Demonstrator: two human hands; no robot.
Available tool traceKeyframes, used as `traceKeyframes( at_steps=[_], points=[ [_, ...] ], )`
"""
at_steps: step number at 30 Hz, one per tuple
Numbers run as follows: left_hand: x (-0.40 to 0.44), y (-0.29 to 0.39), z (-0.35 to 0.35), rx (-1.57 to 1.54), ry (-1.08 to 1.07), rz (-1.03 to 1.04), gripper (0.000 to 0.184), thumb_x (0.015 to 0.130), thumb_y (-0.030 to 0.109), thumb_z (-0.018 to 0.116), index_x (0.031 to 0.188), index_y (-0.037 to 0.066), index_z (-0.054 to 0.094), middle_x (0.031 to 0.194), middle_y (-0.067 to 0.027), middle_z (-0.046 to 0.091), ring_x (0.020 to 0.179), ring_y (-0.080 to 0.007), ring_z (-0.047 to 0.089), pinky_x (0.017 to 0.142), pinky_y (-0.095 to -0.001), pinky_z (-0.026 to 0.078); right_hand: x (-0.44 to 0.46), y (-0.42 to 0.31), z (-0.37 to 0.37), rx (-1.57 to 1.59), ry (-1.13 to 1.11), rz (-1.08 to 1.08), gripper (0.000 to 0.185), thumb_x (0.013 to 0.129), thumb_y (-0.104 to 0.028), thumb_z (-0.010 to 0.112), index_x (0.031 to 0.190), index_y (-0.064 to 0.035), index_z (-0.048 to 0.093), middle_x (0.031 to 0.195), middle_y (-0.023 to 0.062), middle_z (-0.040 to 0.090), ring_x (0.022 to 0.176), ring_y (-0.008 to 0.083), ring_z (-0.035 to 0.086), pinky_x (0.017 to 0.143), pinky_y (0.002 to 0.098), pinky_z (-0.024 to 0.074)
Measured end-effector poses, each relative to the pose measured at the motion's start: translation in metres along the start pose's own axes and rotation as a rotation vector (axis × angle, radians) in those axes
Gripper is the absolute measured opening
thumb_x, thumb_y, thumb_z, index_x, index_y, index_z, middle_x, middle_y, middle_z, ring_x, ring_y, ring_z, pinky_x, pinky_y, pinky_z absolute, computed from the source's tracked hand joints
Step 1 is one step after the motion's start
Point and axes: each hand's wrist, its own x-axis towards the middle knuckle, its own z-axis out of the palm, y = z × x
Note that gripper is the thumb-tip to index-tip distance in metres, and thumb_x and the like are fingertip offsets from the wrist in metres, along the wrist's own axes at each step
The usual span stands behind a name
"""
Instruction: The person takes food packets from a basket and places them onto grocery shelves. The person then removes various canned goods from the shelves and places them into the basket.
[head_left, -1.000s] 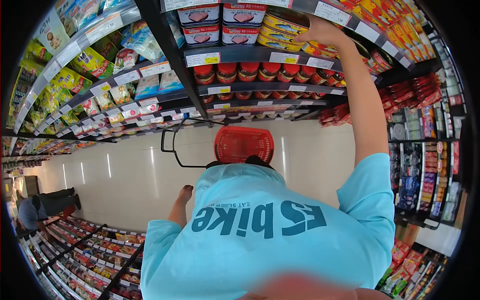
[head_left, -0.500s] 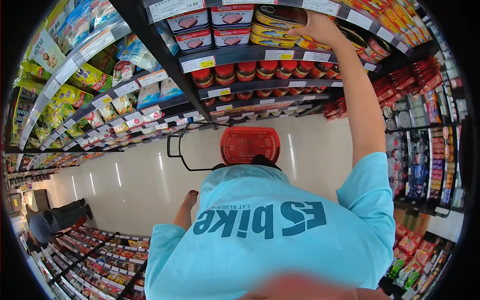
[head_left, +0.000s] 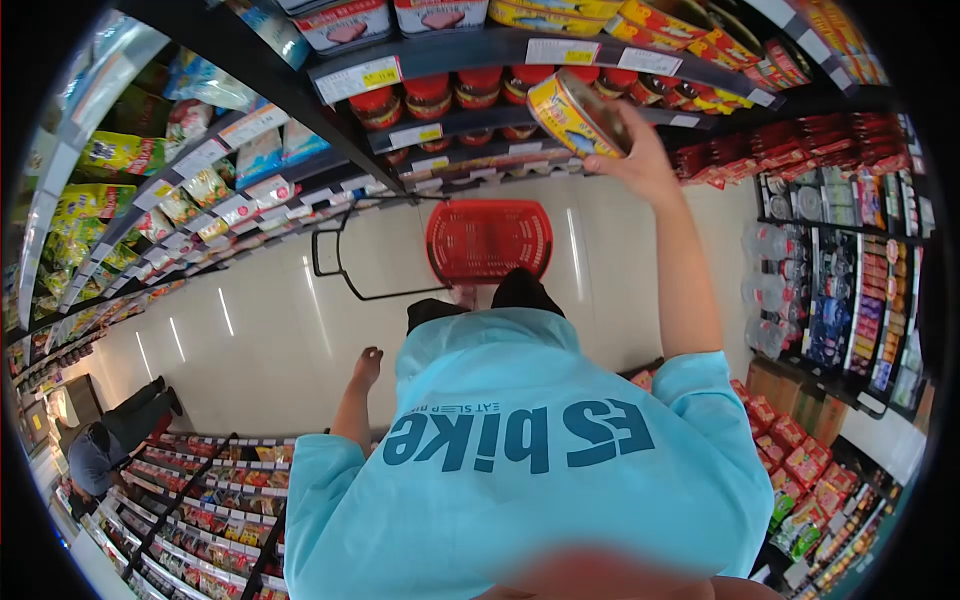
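Observation:
My right hand (head_left: 648, 165) is closed on an oval yellow fish can (head_left: 568, 115), held tilted in front of the shelves with its metal lid toward me. A picture of a fish shows on its side. More yellow fish cans (head_left: 556, 14) lie on the shelf above, beside luncheon meat tins (head_left: 440, 14). Low at my side hangs my left hand (head_left: 370, 362), its fingers curled and nothing visible in them. A red shopping basket (head_left: 488, 207) with a black handle (head_left: 341, 262) rests on the floor by my feet.
Red-lidded jars (head_left: 427, 95) line the shelf below the cans. Bagged snacks (head_left: 120, 152) fill the shelves at left. Water bottles (head_left: 775, 292) and red packs (head_left: 790, 432) stand at right. Another person (head_left: 95, 452) bends by a low shelf at far left.
My right hand has drawn a fish can off the shelf and brought it down toward me. The view has shifted, with the shelves now higher in it. My left hand stays low.

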Motion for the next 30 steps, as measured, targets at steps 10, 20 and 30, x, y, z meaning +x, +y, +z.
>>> traceKeyframes(
  at_steps=[10, 20, 30],
  points=[
    [-0.020, 0.053, 0.033, -0.428, -0.019, 0.138, 0.049, 0.101, 0.036, 0.050, 0.140, 0.006, 0.053, 0.121, -0.0094, 0.070, 0.108, -0.0208, 0.062, 0.093, -0.0343, 0.049, -0.088, 0.187, 0.114, 0.600, -0.210, 0.613, 0.056, 0.092, -0.042, 0.073, 0.131, -0.0044, 0.059, 0.122, 0.0066, 0.064, 0.111, 0.0142, 0.058, 0.095, 0.0292, 0.0442],
    [-0.065, 0.091, 0.136, -0.174, 0.031, 0.120, 0.044, 0.100, 0.031, 0.058, 0.131, 0.001, 0.058, 0.123, -0.0229, 0.066, 0.118, -0.0370, 0.062, 0.101, -0.0421, 0.048, -0.136, 0.363, 0.201, 0.371, -0.452, 0.922, 0.075, 0.082, -0.038, 0.081, 0.136, 0.0042, 0.050, 0.118, 0.0117, 0.065, 0.104, 0.0166, 0.064, 0.085, 0.0311, 0.0514],
    [-0.059, 0.094, 0.193, 0.305, 0.155, 0.083, 0.063, 0.090, 0.032, 0.063, 0.144, 0.004, 0.047, 0.145, -0.0234, 0.048, 0.131, -0.0415, 0.048, 0.105, -0.0603, 0.040, -0.136, 0.548, 0.409, 0.393, -0.584, 1.320, 0.074, 0.083, -0.036, 0.082, 0.139, 0.0016, 0.053, 0.134, 0.0130, 0.062, 0.125, 0.0218, 0.059, 0.106, 0.0401, 0.0484]
  ],
)
